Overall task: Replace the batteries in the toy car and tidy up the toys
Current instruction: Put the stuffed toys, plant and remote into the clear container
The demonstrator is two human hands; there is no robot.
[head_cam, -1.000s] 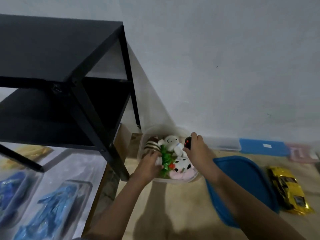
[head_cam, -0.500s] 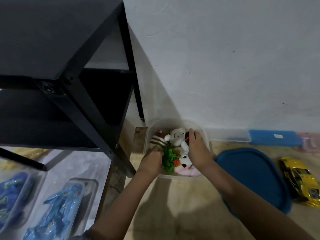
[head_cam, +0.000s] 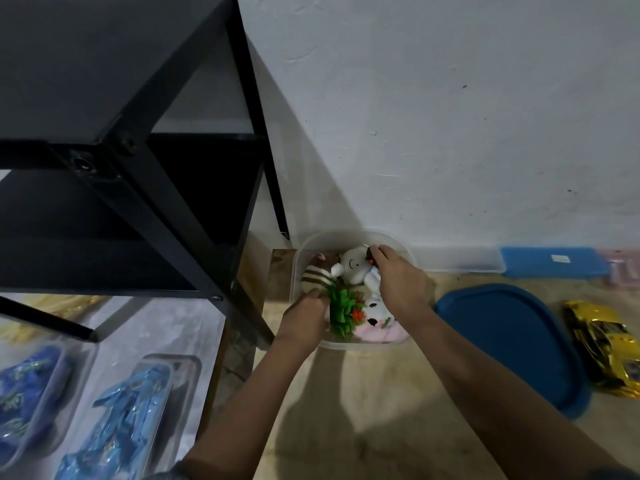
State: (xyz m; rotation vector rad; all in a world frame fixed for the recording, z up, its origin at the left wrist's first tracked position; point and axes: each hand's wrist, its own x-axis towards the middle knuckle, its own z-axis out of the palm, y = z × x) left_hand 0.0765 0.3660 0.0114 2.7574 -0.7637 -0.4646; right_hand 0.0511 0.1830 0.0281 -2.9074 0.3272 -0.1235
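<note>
Shelf unit (head_cam: 138,140), black, stands left of the clear tub (head_cam: 349,345); blue packaged toys (head_cam: 114,424) lie on the floor under it, further left of the tub. Tub sits against the wall, packed with plush: striped brown toy (head_cam: 317,277) at its left side, white plush (head_cam: 353,266) at centre back, green leafy toy (head_cam: 341,308) in the middle, cow-spotted plush (head_cam: 375,311) over a pink one at the front right. Left hand (head_cam: 304,318) is inside the tub's near-left corner, fingers curled down onto the toys by the green one; whether it is clamped on anything, cannot tell. Right hand (head_cam: 398,278) reaches over the tub's back right, fingertips pinched on a small black object with red marks (head_cam: 371,255), pressed beside the white plush. Hands are apart, both in the tub. Plush looks light, soft and squashy, so push down anywhere. Blue lid (head_cam: 512,341) lies flat right of the tub, not yet on. Yellow toy car (head_cam: 602,344) lies right of the lid, well apart from both hands, untouched. Judged rigid plastic, light, glossy and a bit slippery; grip across the body sides, not the wheels.
</note>
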